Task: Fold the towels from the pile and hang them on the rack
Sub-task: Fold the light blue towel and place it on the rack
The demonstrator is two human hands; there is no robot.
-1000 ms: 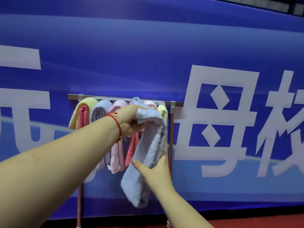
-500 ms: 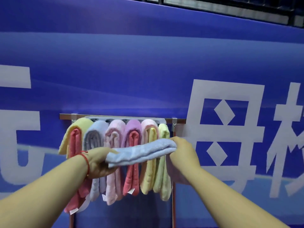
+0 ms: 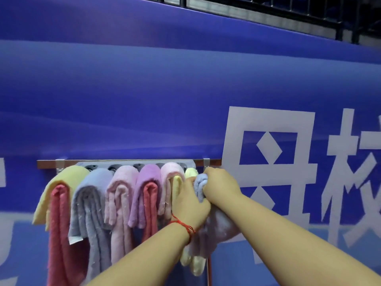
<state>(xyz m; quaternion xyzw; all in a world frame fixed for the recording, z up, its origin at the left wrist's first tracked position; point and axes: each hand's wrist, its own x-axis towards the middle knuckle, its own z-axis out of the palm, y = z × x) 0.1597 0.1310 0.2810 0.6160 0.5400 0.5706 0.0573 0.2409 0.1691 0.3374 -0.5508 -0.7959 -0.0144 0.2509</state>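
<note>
A metal rack (image 3: pixel 127 162) runs along the blue wall. Several folded towels hang from it: yellow over red (image 3: pixel 59 195), grey-blue (image 3: pixel 90 203), pink (image 3: pixel 119 199), purple over red (image 3: pixel 146 193), pink over yellow (image 3: pixel 171 178) and pale yellow (image 3: pixel 190 173). A light blue folded towel (image 3: pixel 201 185) sits at the rack's right end, its fold on top and its tails hanging below. My left hand (image 3: pixel 190 205), with a red string at the wrist, grips it from the left. My right hand (image 3: pixel 220 186) grips it from the right.
The blue banner wall (image 3: pixel 185 89) with large white characters stands right behind the rack. A rack bracket (image 3: pixel 206 162) is just above my right hand. A thin reddish pole (image 3: pixel 209 271) drops below the rack's right end. Dark railing (image 3: pixel 288 11) runs along the top.
The light blue towel was held out flat between both hands; it has been turned and brought up to the rack's right end, beside the pale yellow towel. Both hands have closed together around it.
</note>
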